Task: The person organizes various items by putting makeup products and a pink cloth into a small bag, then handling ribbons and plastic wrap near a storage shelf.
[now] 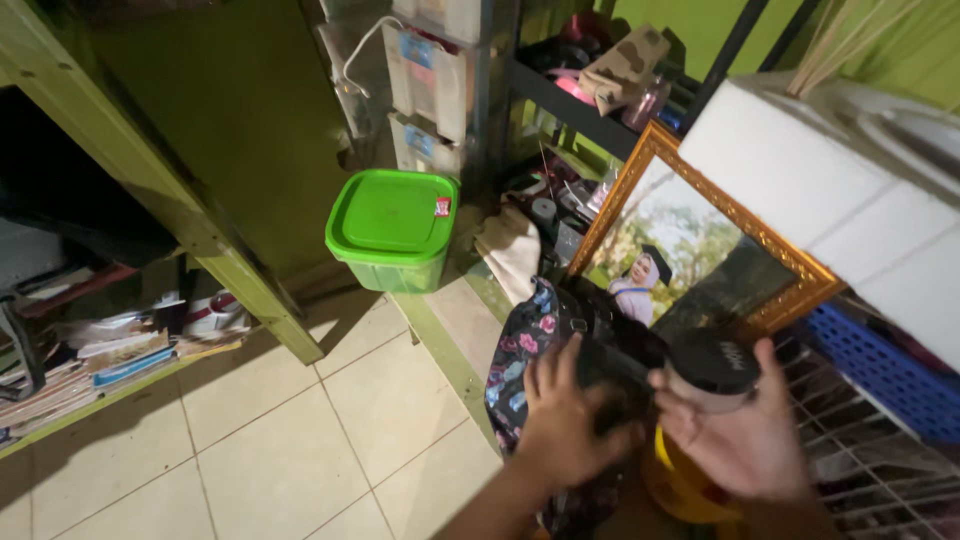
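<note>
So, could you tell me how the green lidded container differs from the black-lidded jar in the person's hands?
The green lidded container is square, stands on the floor, and nobody touches it. The black-lidded jar is round, smaller in view, and held up between the left hand and right hand. Both have lids on.

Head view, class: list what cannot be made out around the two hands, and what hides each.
- Black object between the hands: motion-blurred, part covered by the left hand; its kind is unclear.
- Jar with black lid: body hidden by the right hand.
- Yellow object: under the right hand, cut by the bottom edge.
- Floral bag: lower part behind the left forearm.
</note>
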